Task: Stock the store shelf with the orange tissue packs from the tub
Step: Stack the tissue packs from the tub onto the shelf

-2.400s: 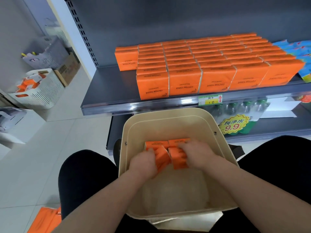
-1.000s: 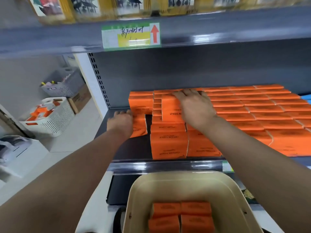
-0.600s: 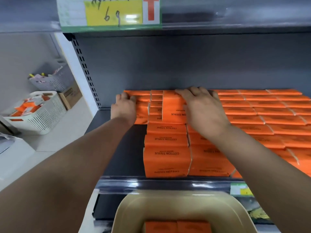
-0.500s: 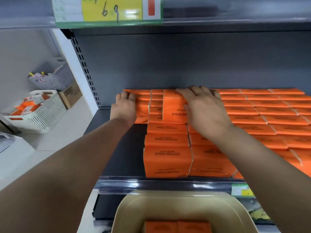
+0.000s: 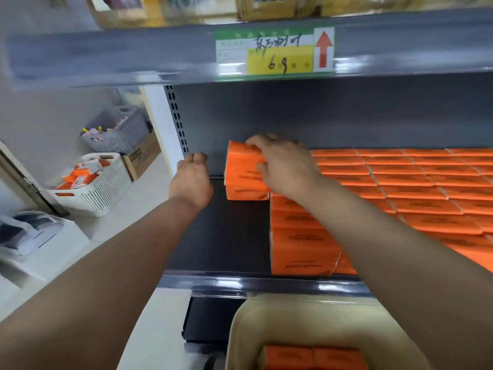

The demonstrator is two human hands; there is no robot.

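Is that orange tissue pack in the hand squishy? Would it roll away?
Probably light and a bit squishy: the right hand grips the orange tissue pack alone, and its wrapper looks soft. It likely won't roll: its sides are flat, like the rows of packs on the shelf. The glossy wrapper might slip.

I'm in a shop. Above my right grip [image 5: 285, 169] sits a price tag [image 5: 274, 50]; identical orange packs [image 5: 416, 188] fill the shelf [image 5: 234, 236] beside it.
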